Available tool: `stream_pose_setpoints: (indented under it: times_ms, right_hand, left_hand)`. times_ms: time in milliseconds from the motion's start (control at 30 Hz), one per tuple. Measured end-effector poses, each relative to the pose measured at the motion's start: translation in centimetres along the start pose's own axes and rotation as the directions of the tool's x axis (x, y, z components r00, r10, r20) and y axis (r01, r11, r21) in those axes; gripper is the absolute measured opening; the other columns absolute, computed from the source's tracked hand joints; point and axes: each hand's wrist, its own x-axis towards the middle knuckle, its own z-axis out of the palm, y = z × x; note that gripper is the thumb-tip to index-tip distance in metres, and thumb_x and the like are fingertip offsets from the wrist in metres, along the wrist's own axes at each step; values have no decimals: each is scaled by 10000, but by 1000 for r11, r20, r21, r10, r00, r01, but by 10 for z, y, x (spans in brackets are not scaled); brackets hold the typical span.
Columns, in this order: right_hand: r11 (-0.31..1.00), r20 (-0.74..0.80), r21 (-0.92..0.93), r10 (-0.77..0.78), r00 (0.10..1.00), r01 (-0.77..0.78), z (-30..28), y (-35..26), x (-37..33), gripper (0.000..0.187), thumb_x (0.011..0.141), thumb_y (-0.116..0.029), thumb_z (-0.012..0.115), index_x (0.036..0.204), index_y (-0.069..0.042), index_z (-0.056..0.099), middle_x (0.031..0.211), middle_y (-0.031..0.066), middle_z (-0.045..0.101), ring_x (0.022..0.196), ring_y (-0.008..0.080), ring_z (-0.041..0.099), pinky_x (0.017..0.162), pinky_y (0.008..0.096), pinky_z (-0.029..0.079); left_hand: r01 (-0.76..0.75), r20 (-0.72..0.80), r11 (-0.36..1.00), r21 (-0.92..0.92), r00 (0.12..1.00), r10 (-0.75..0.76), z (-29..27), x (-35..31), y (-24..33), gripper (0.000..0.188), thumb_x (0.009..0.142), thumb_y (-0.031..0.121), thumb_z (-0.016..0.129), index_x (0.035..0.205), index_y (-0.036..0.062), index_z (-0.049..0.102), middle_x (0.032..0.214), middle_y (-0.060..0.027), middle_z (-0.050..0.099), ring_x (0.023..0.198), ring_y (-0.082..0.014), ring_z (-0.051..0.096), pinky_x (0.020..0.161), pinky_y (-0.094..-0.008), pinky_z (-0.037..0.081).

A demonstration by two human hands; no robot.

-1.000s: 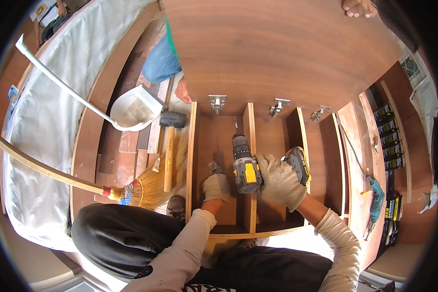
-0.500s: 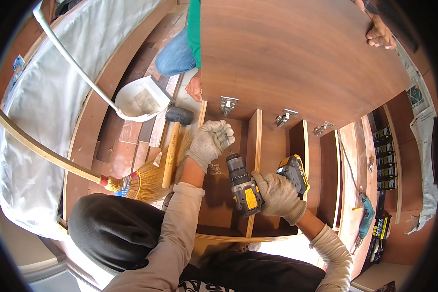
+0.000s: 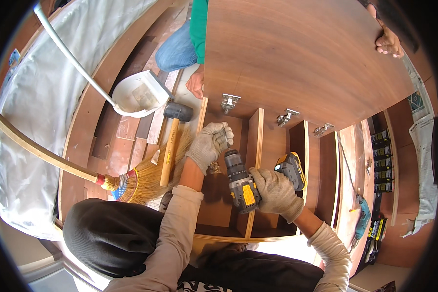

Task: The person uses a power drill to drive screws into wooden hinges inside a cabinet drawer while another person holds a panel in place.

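My gloved right hand (image 3: 276,193) is wrapped round the grip of a yellow-and-black cordless drill (image 3: 241,182), with the battery on its right side. The drill's chuck points away from me, up toward my left hand. My gloved left hand (image 3: 210,144) has its fingers curled together at the tip of the drill's bit; whatever they pinch is too small to name. Both hands are above an open wooden cabinet (image 3: 256,146) with upright dividers. Beyond them, a large brown door panel (image 3: 301,58) carries three metal hinges (image 3: 230,102) along its near edge.
Another person's hand (image 3: 389,43) grips the panel's far right edge; a second hand (image 3: 195,83) rests by its left side. At left lie a rubber mallet (image 3: 169,151), a straw broom (image 3: 141,182) and a white dustpan (image 3: 140,95). A teal drill (image 3: 363,216) lies at right.
My left fingers have closed in at the bit's tip, and the drill has shifted slightly left and away from me. The view has moved a little; the panel appears slightly farther right.
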Motion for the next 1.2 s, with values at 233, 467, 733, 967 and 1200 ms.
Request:
stream_pose_setpoints:
  times_ms: [233,467,733,967,1200]
  right_hand:
    - [1000,40,-15,5,999,-5,2,0,4,748,721,-277,809,1355,14,541,1115,173,662,940,327,723,817,418,599]
    - [998,93,38,42,995,-46,1,-5,10,741,738,-259,798,1369,21,530,1111,187,659,944,347,718,821,421,596]
    - [974,303,-117,220,927,-193,5,-13,66,476,790,-118,702,1214,17,536,1059,215,627,969,378,702,829,450,591]
    - [973,313,-40,227,922,-225,17,0,104,454,797,-141,706,1189,35,559,1094,239,635,986,390,708,825,453,595]
    - [952,320,-90,307,896,-294,42,-2,117,521,793,-194,751,1211,53,561,1092,232,633,993,376,712,822,452,606]
  left_hand:
    - [-1,-26,1000,20,1000,2,-1,0,4,131,997,130,646,1083,31,642,905,-85,701,774,-220,718,699,-371,639]
    - [-9,-20,997,78,1000,10,-1,-3,8,125,1005,143,646,1064,33,641,888,-80,698,767,-211,715,695,-368,634]
    - [-72,41,988,-139,996,79,-23,62,-11,132,1051,180,616,1077,52,638,867,-40,668,702,-147,653,622,-310,577]
    - [-35,179,861,-508,973,145,-63,122,-40,220,1099,300,541,1193,115,614,942,1,673,749,-128,664,642,-329,597]
    - [-96,182,975,-199,974,133,-80,136,-40,216,1100,291,543,1223,127,613,934,-10,683,716,-143,684,607,-341,618]
